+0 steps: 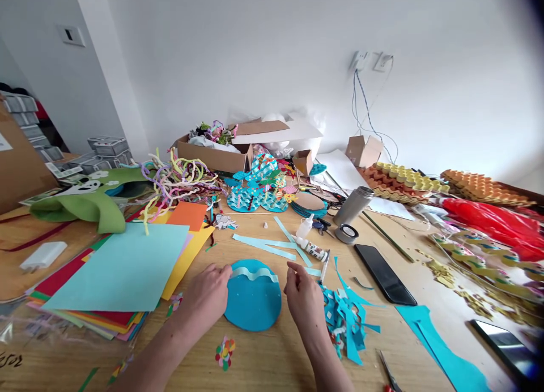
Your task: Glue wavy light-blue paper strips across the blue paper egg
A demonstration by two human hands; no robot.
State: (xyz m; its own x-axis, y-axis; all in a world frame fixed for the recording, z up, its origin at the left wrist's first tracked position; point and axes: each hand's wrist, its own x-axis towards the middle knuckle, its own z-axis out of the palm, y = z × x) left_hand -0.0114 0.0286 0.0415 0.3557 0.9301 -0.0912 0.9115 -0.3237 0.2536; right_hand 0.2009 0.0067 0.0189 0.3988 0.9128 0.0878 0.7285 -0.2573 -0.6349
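A round blue disc (254, 304) lies flat on the table between my hands. Across its upper part runs a wavy light-blue paper strip (255, 274), its humps standing up from the disc. My left hand (209, 293) is closed, its fingertips at the strip's left end by the disc's edge. Just off the right edge, my right hand (304, 293) has its fingers curled and pinched together; I cannot make out anything in them. Straight light-blue paper strips (266, 245) lie behind the disc, near a glue bottle (313, 249) on its side and a small white squeeze bottle (305, 226).
Stacked coloured paper (114, 270) is at left, blue scraps (348, 324) at right. Scissors (390, 372) lie at the front edge. A black phone (385, 274) and a steel flask (353, 205) stand farther right. Paper dots (225, 353) lie before the disc.
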